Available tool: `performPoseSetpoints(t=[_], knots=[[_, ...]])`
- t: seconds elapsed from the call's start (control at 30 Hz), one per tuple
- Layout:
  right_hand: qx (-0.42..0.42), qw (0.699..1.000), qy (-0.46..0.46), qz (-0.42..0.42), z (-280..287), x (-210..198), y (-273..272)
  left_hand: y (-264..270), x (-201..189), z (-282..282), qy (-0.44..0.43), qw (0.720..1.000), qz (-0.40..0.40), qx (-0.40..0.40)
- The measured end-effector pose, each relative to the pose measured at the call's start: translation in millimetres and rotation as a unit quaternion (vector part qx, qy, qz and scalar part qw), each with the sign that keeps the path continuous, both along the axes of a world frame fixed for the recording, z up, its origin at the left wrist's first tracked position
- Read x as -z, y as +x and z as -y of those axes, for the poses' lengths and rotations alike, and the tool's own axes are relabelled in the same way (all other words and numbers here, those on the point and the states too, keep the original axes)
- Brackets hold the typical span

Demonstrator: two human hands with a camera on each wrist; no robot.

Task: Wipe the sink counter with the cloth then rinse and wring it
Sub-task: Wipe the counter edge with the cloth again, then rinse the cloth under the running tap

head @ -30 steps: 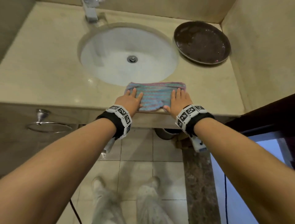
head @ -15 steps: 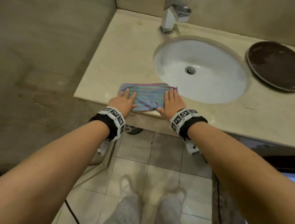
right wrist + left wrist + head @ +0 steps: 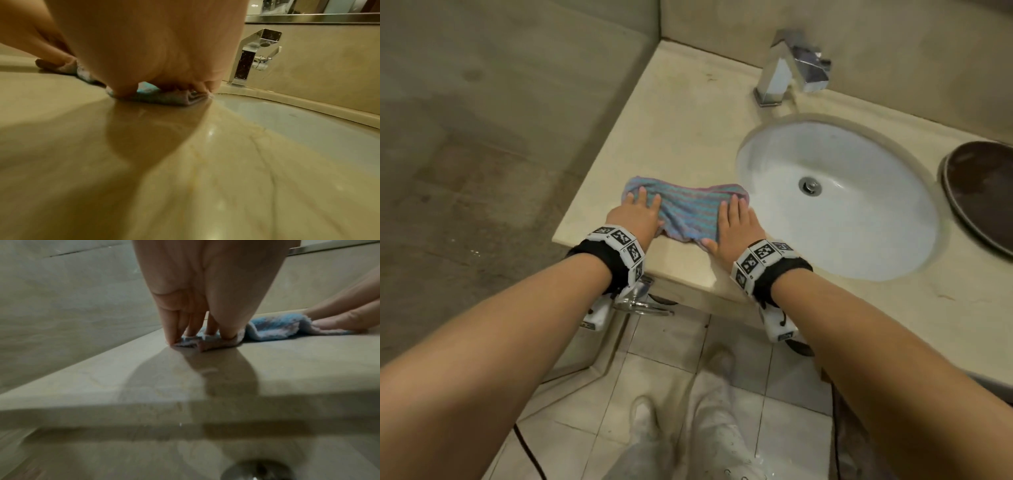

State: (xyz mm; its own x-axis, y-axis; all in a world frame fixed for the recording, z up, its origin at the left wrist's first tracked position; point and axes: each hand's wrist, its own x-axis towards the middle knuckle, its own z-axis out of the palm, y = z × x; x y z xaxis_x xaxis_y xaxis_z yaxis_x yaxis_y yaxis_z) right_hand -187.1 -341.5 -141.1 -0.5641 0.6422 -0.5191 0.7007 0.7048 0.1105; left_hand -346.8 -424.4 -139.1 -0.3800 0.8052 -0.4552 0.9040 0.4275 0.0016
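The cloth (image 3: 688, 214) lies on the worktop (image 3: 681, 126), near the front edge and just left of the sink (image 3: 835, 202). It has blue and pink stripes. It is bunched up a little in the middle, with a fold that lifts off the worktop, which shows best in the left wrist view (image 3: 273, 326).

Both hands lie flat on the cloth. The left hand (image 3: 635, 214) presses down on the left end of it. Its fingers (image 3: 642, 198) are straight and spread out, not curled round anything. In the left wrist view the fingertips (image 3: 171, 331) push the cloth edge down onto the worktop.

The right hand (image 3: 734, 228) presses down on the right end of the cloth, the end close to the sink. Its fingers (image 3: 736, 209) are straight and close together, and the thumb points out to the side. In the right wrist view the hand (image 3: 156, 48) sits on top of the cloth (image 3: 164, 97), right beside the rim of the sink (image 3: 298, 123).

The worktop is shiny and pale, and it shows the dark reflections of the hands.

A silver tap (image 3: 787, 72) stands at the back of the worktop, behind the sink. The sink is white and round with a metal drain (image 3: 810, 185) in the middle. A dark round plate (image 3: 983, 192) sits on the worktop on the far side of the sink, well away from the cloth.

Each wrist has a black band with black and white square marks. Down below is a tiled floor (image 3: 678, 397).
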Motion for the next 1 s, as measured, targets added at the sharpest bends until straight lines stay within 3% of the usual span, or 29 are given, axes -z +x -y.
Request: performPoseSetpoints(t=[0.4, 0.63, 0.77, 0.87, 1.0], knots=[[-0.093, 0.995, -0.020, -0.035, -97.9, 3.1, -33.3, -18.2, -11.1, -75.5, -0.036, 0.996, -0.017, -0.084], [-0.110, 0.988, -0.035, -0.103, -131.9, 7.0, -30.1, -31.2, -9.5, -123.4, -0.033, 0.998, -0.033, -0.045], [-0.123, 0.970, -0.034, -0.208, -150.3, 6.8, -20.6, -41.4, -7.0, -163.8, 0.008, 1.000, -0.026, 0.000], [-0.068, 0.962, -0.035, -0.264, -171.1, 1.2, -5.5, -43.4, -8.8, -194.3, 0.029, 0.999, -0.016, 0.043], [0.104, 0.958, 0.009, -0.266, -210.0, -17.6, 19.5, -30.7, -11.6, -223.1, 0.053, 0.995, 0.005, 0.090]])
